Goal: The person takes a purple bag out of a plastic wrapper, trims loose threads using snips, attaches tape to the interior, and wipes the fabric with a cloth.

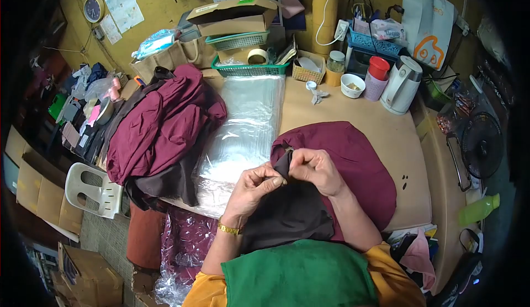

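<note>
A maroon and dark brown garment (pixel 353 169) lies on the table in front of me, its dark part reaching towards my green apron. My left hand (pixel 259 185) pinches a dark edge of this cloth between thumb and fingers. Close beside it, my right hand (pixel 317 170) also grips a raised dark fold of the garment. The fingers hide the exact spot they hold, and any small item there is too small to make out. To the left is a heap of maroon and dark garments (pixel 160 125).
Clear plastic bags (pixel 245 119) lie flat between heap and garment. At the back stand a green basket (pixel 248 69) with a tape roll, a white bowl (pixel 353 86), a red cup (pixel 379 68) and a kettle (pixel 402 86). A white plastic chair (pixel 94 188) is left.
</note>
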A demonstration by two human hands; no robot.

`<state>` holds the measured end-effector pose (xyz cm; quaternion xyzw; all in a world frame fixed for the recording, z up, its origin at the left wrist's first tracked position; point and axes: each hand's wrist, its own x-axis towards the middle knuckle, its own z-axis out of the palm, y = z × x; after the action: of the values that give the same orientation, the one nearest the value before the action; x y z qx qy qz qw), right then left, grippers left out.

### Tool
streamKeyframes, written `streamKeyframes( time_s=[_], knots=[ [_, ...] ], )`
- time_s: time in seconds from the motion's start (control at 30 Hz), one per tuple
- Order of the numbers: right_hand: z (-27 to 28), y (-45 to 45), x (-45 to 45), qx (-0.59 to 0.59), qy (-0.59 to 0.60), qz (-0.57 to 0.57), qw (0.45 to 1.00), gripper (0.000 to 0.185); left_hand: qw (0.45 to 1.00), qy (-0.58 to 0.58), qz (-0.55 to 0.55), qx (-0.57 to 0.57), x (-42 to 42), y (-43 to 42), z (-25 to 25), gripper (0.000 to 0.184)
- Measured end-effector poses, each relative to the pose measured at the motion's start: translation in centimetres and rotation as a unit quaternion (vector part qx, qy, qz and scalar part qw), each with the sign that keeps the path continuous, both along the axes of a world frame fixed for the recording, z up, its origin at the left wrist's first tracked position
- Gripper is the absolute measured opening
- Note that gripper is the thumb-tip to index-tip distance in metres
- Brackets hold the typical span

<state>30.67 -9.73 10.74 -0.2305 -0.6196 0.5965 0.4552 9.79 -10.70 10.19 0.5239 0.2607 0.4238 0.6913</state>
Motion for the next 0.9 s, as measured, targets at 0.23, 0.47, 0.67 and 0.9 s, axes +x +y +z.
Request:
streamKeyframes(
  time_s=[0.23, 0.47, 0.67, 0.9],
  knots=[
    [-1.3, -0.5, -2.6, 0.011, -0.037, -0.241, 0.970, 0.015, 0.906, 0.163, 0.335, 0.202, -0.1, 0.9, 0.5, 0.007],
    [0.3, 0.3, -0.6, 0.021, -0.078, -0.251, 0.965, 0.018, 0.884, 0.217, 0.339, 0.239, -3.5, 1.8, 2.7, 0.038],
    [0.5, -0.1, -1.6, 0.059, -0.150, -0.221, 0.962, 0.018, 0.913, 0.235, 0.174, 0.286, -0.5, 2.0, 2.5, 0.028],
    [1.3, -0.5, -1.5, 0.058, -0.151, -0.227, 0.960, 0.022, 0.981, 0.091, 0.165, 0.050, -1.3, 1.6, 1.8, 0.018]
  ],
)
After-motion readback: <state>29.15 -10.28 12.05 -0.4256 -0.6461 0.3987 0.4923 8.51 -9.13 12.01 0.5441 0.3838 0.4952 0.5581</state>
